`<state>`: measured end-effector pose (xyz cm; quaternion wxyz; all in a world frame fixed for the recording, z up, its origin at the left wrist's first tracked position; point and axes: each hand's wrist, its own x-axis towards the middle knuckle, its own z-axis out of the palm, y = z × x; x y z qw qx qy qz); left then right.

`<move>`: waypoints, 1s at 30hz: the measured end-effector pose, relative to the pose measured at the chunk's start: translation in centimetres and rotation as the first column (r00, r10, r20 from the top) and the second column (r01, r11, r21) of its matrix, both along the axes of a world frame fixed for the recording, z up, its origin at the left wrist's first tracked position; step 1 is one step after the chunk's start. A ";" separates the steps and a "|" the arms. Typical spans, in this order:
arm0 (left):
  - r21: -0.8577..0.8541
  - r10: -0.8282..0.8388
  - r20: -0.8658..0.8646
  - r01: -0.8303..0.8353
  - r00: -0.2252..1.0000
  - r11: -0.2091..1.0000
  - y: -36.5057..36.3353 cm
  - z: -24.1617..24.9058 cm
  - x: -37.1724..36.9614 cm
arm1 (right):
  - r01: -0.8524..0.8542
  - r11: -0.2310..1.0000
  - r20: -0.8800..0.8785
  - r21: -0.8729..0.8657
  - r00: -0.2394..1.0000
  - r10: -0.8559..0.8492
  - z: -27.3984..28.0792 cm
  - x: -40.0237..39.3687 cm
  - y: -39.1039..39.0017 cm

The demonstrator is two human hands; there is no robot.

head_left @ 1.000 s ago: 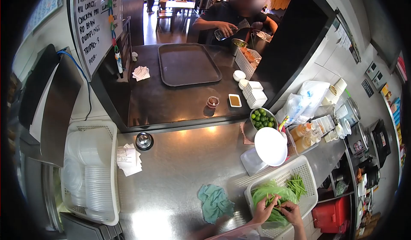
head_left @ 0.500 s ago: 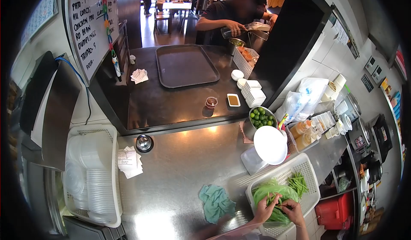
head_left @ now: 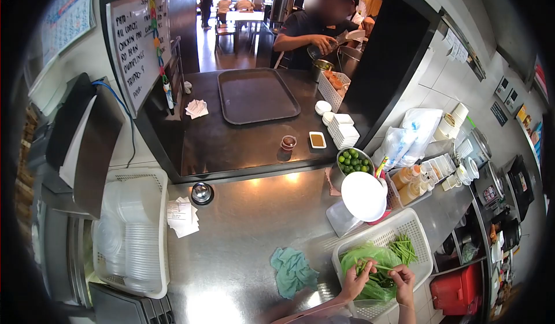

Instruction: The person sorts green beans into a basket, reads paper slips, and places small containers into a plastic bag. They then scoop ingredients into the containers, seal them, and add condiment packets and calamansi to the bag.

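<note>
Our left hand (head_left: 355, 282) and right hand (head_left: 403, 278) have parted, both pinching a slender green bean (head_left: 382, 267) to steady it over the white plastic basket (head_left: 429, 249) at five o'clock.

Teal cloth (head_left: 293, 272), bright red bin (head_left: 457, 290), dark brown tray (head_left: 258, 95)

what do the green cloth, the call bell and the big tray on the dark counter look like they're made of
The green cloth looks like soft woven fabric, matte, lying in crumpled folds. The call bell seems to be polished metal on top, given its bright reflections. The big tray is probably dark molded plastic, with a dull sheen and rounded corners.
</note>
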<state>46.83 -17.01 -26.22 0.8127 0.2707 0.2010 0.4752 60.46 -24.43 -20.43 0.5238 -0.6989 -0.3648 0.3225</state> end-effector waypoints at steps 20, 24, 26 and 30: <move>-0.363 -0.259 0.203 0.318 0.944 0.876 0.5 2.3 -2.6 | -0.242 0.868 0.803 -0.434 0.333 0.495 -0.7 -1.4 0.4; -0.205 -0.281 0.005 0.276 0.960 0.939 -0.3 3.3 -3.1 | -0.267 0.919 0.826 -0.290 0.416 0.381 -0.1 -1.0 0.2; -0.030 -0.264 -0.162 0.263 0.951 0.964 0.2 3.2 -3.2 | -0.261 0.934 0.788 -0.244 0.508 0.347 1.4 -1.9 -0.1; 0.493 0.175 -0.497 0.110 0.850 0.863 0.2 1.5 -2.9 | -0.304 0.945 0.683 -0.118 0.666 0.300 1.5 -2.3 -0.3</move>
